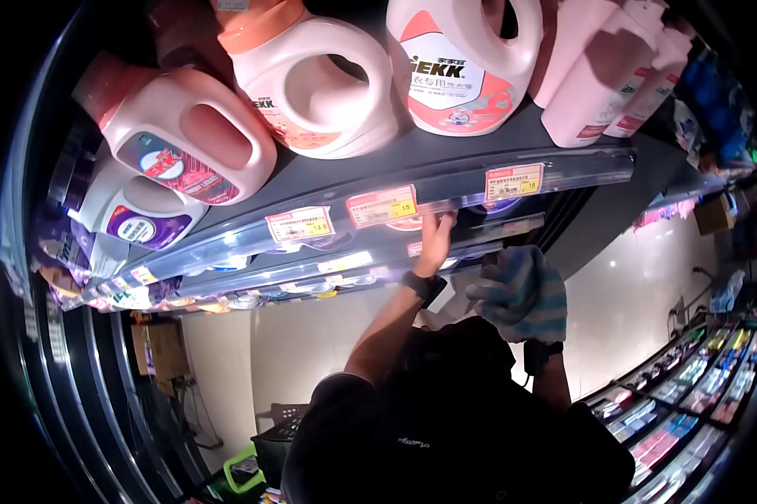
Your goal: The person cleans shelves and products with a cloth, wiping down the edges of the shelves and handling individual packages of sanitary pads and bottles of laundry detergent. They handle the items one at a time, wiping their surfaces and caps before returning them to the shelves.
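My left hand, with a dark watch on the wrist, is at the shelf's front edge. Its fingers are bent against the clear price strip, between two price labels. A grey and blue striped cloth covers most of my right hand, which holds it below and to the right of the shelf edge; those fingers are largely hidden. Between my hands shows a white, sheet-like piece that I cannot make out. Above the strip stands a pale pink laundry detergent bottle with a looped handle.
More detergent bottles line the upper shelf, with slim pink bottles at its right. Lower shelves lie beneath the edge. A dark basket with a green handle is on the floor at lower left. Racks of small packs stand at right.
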A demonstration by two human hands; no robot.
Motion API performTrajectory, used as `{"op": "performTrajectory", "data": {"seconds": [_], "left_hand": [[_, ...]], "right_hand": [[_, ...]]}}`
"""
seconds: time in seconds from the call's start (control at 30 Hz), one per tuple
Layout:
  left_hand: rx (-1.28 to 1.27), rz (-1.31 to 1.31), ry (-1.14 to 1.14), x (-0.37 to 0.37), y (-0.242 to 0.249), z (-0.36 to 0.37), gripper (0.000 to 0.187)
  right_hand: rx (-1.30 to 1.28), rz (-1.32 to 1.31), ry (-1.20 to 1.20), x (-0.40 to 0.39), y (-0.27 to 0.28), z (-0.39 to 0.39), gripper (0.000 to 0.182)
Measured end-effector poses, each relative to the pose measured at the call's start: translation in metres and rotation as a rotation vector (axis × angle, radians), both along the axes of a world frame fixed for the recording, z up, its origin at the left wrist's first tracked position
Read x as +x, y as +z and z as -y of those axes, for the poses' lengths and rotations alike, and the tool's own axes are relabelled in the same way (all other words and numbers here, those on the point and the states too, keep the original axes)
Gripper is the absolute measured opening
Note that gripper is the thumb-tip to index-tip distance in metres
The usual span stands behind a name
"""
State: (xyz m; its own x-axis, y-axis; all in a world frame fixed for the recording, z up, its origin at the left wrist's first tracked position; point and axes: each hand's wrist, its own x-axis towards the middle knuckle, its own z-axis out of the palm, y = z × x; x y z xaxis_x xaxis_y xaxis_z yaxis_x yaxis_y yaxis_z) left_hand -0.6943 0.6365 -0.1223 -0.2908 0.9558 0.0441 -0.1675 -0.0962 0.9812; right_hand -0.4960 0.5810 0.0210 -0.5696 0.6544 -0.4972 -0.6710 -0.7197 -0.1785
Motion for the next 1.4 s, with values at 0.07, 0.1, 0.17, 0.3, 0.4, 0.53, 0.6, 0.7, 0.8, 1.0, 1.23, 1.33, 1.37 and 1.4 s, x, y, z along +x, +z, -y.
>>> {"op": "performTrajectory", "data": {"seconds": [0.07,0.1,0.17,0.3,0.4,0.53,0.6,0.7,0.8,1.0,1.23,1.33,1.37,1.4], "left_hand": [[0.017,-0.124,0.139,0.006,0.001,0.003,0.024],[0.011,-0.057,0.179,0.005,-0.001,0.003,0.023],[-0.018,0.08,0.265,0.0,-0.008,0.009,0.022],[0.217,0.36,0.423,-0.029,0.009,0.005,0.021],[0.287,0.596,0.316,-0.036,0.023,0.02,0.021],[0.089,0.276,0.407,-0.04,0.033,0.058,0.026],[0.072,0.03,0.416,-0.044,0.022,0.077,0.029],[0.19,-0.541,0.521,-0.036,0.01,0.092,0.024],[0.124,-0.311,0.244,-0.033,0.014,0.11,0.02],[-0.091,0.179,-0.127,-0.024,0.095,0.128,0.036],[-0.051,0.141,-0.155,-0.023,0.108,0.134,0.033],[-0.027,0.01,-0.169,-0.02,0.102,0.133,0.025],[-0.015,-0.046,-0.161,-0.018,0.1,0.131,0.024],[-0.048,-0.023,-0.236,-0.022,0.098,0.134,0.023]], "right_hand": [[0.024,0.164,-0.067,-0.009,0.008,0.006,0.043],[0.041,0.219,-0.086,-0.011,0.01,0.008,0.042],[0.101,0.288,-0.11,-0.013,0.011,0.014,0.041],[0.357,0.414,-0.093,-0.014,0.006,0.016,0.038],[0.594,0.556,-0.03,-0.013,-0.003,0.013,0.036],[0.995,0.823,0.183,-0.012,-0.023,0.006,0.035],[1.231,0.959,0.338,-0.014,-0.038,0.001,0.035],[1.537,1.109,0.588,-0.023,-0.075,-0.006,0.036],[1.726,1.196,0.769,-0.033,-0.115,-0.013,0.037],[1.78,1.108,0.476,-0.033,-0.11,-0.023,0.038],[1.267,0.79,0.259,-0.032,-0.085,-0.02,0.037],[0.97,0.564,0.117,-0.034,-0.083,-0.016,0.037],[0.916,0.51,0.078,-0.034,-0.084,-0.018,0.037],[0.91,0.482,0.049,-0.033,-0.084,-0.019,0.037]]}}
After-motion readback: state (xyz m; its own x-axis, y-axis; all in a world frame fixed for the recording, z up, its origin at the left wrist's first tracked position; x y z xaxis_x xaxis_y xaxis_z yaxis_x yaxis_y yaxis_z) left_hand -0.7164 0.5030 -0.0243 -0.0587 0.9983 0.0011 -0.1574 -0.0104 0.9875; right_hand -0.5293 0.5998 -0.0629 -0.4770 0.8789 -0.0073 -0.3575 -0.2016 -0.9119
